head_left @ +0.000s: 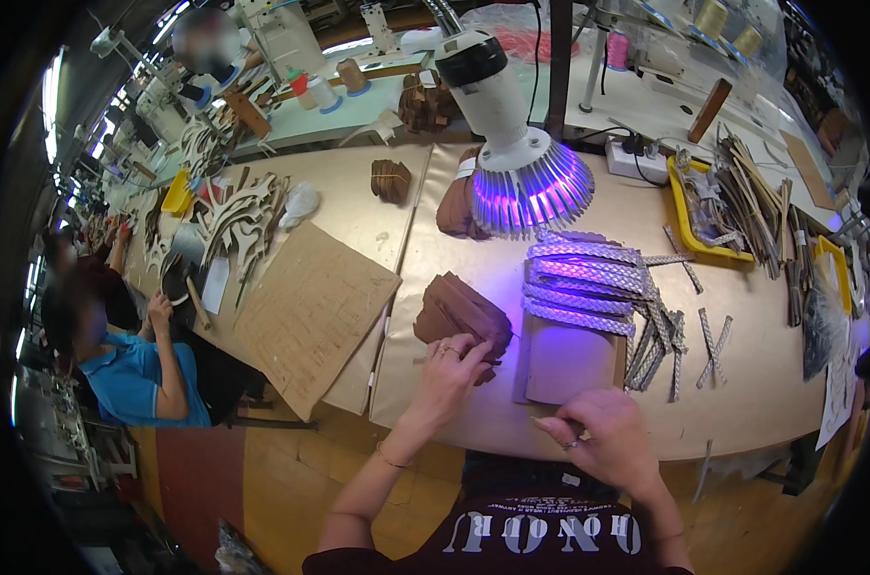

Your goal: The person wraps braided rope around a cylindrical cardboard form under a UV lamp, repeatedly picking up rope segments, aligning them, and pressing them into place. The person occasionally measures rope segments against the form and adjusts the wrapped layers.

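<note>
My left hand [451,366], a ring on one finger, has its fingers bent over the near edge of a stack of thin brown leather-like pieces [461,311] and grips there. My right hand [603,433] is closed in a pinch just off the table's front edge; what it holds, if anything, is too small to make out. Between and beyond my hands lies a flat tan board [577,366]. Silvery braided strips [583,273] lie side by side across its far part, under the purple light of a lamp [533,187].
Loose braided strips [711,345] lie to the right. Behind them stands a yellow tray [689,225] of scraps. A large brown sheet [315,307] and pale cut pieces [238,216] lie left. A co-worker in a blue shirt [147,374] sits at the left. Sewing machines stand behind.
</note>
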Demonstrator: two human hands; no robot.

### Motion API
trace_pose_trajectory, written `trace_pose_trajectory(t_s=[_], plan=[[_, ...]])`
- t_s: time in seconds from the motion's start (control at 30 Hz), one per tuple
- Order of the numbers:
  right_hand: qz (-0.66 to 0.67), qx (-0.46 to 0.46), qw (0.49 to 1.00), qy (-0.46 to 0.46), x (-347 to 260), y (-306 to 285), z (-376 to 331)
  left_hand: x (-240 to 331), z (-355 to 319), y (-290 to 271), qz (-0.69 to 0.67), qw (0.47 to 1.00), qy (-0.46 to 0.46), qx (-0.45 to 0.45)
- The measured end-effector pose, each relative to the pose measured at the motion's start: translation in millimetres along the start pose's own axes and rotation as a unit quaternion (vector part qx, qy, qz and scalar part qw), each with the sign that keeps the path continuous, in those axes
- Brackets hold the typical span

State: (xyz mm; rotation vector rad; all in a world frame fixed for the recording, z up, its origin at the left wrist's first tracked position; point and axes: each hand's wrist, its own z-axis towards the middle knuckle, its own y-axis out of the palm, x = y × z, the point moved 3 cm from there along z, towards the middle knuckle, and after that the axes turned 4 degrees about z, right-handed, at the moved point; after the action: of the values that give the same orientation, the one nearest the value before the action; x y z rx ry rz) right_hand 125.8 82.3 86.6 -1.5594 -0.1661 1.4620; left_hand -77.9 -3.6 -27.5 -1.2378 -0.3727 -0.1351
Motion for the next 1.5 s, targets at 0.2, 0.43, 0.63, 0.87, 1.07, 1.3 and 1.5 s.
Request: trace_pose_trajectory(t_s=[0.2,0.43,0.63,0.87,1.07,1.3,1.5], plan=[[-0.063,-0.069,0.992,-0.081,-14,27,11,3,1,-20,0.024,0.997,0.064,0.022],[0.227,-0.014,0.973,-0.037,-16,14,13,56,-24,-80,-0.567,0.791,-0.175,0.148],[0.381,-0.072,0.914,0.117,8,-6,-5,94,9,-51,-0.619,0.755,-0.137,0.171],[0.295,0.108,0.937,0.155,50,-29,-22,95,21,-17,-0.545,0.786,-0.256,0.142],[0.117,0.137,0.961,0.212,82,-20,-28,90,26,10,-0.508,0.811,-0.243,0.16],[-0.2,0.423,0.8,0.376,167,-96,-100,85,15,1,-0.262,0.904,-0.197,0.274],[-0.161,0.305,0.769,0.539,221,-105,-100,114,-5,-14,-0.142,0.897,0.193,0.371]])
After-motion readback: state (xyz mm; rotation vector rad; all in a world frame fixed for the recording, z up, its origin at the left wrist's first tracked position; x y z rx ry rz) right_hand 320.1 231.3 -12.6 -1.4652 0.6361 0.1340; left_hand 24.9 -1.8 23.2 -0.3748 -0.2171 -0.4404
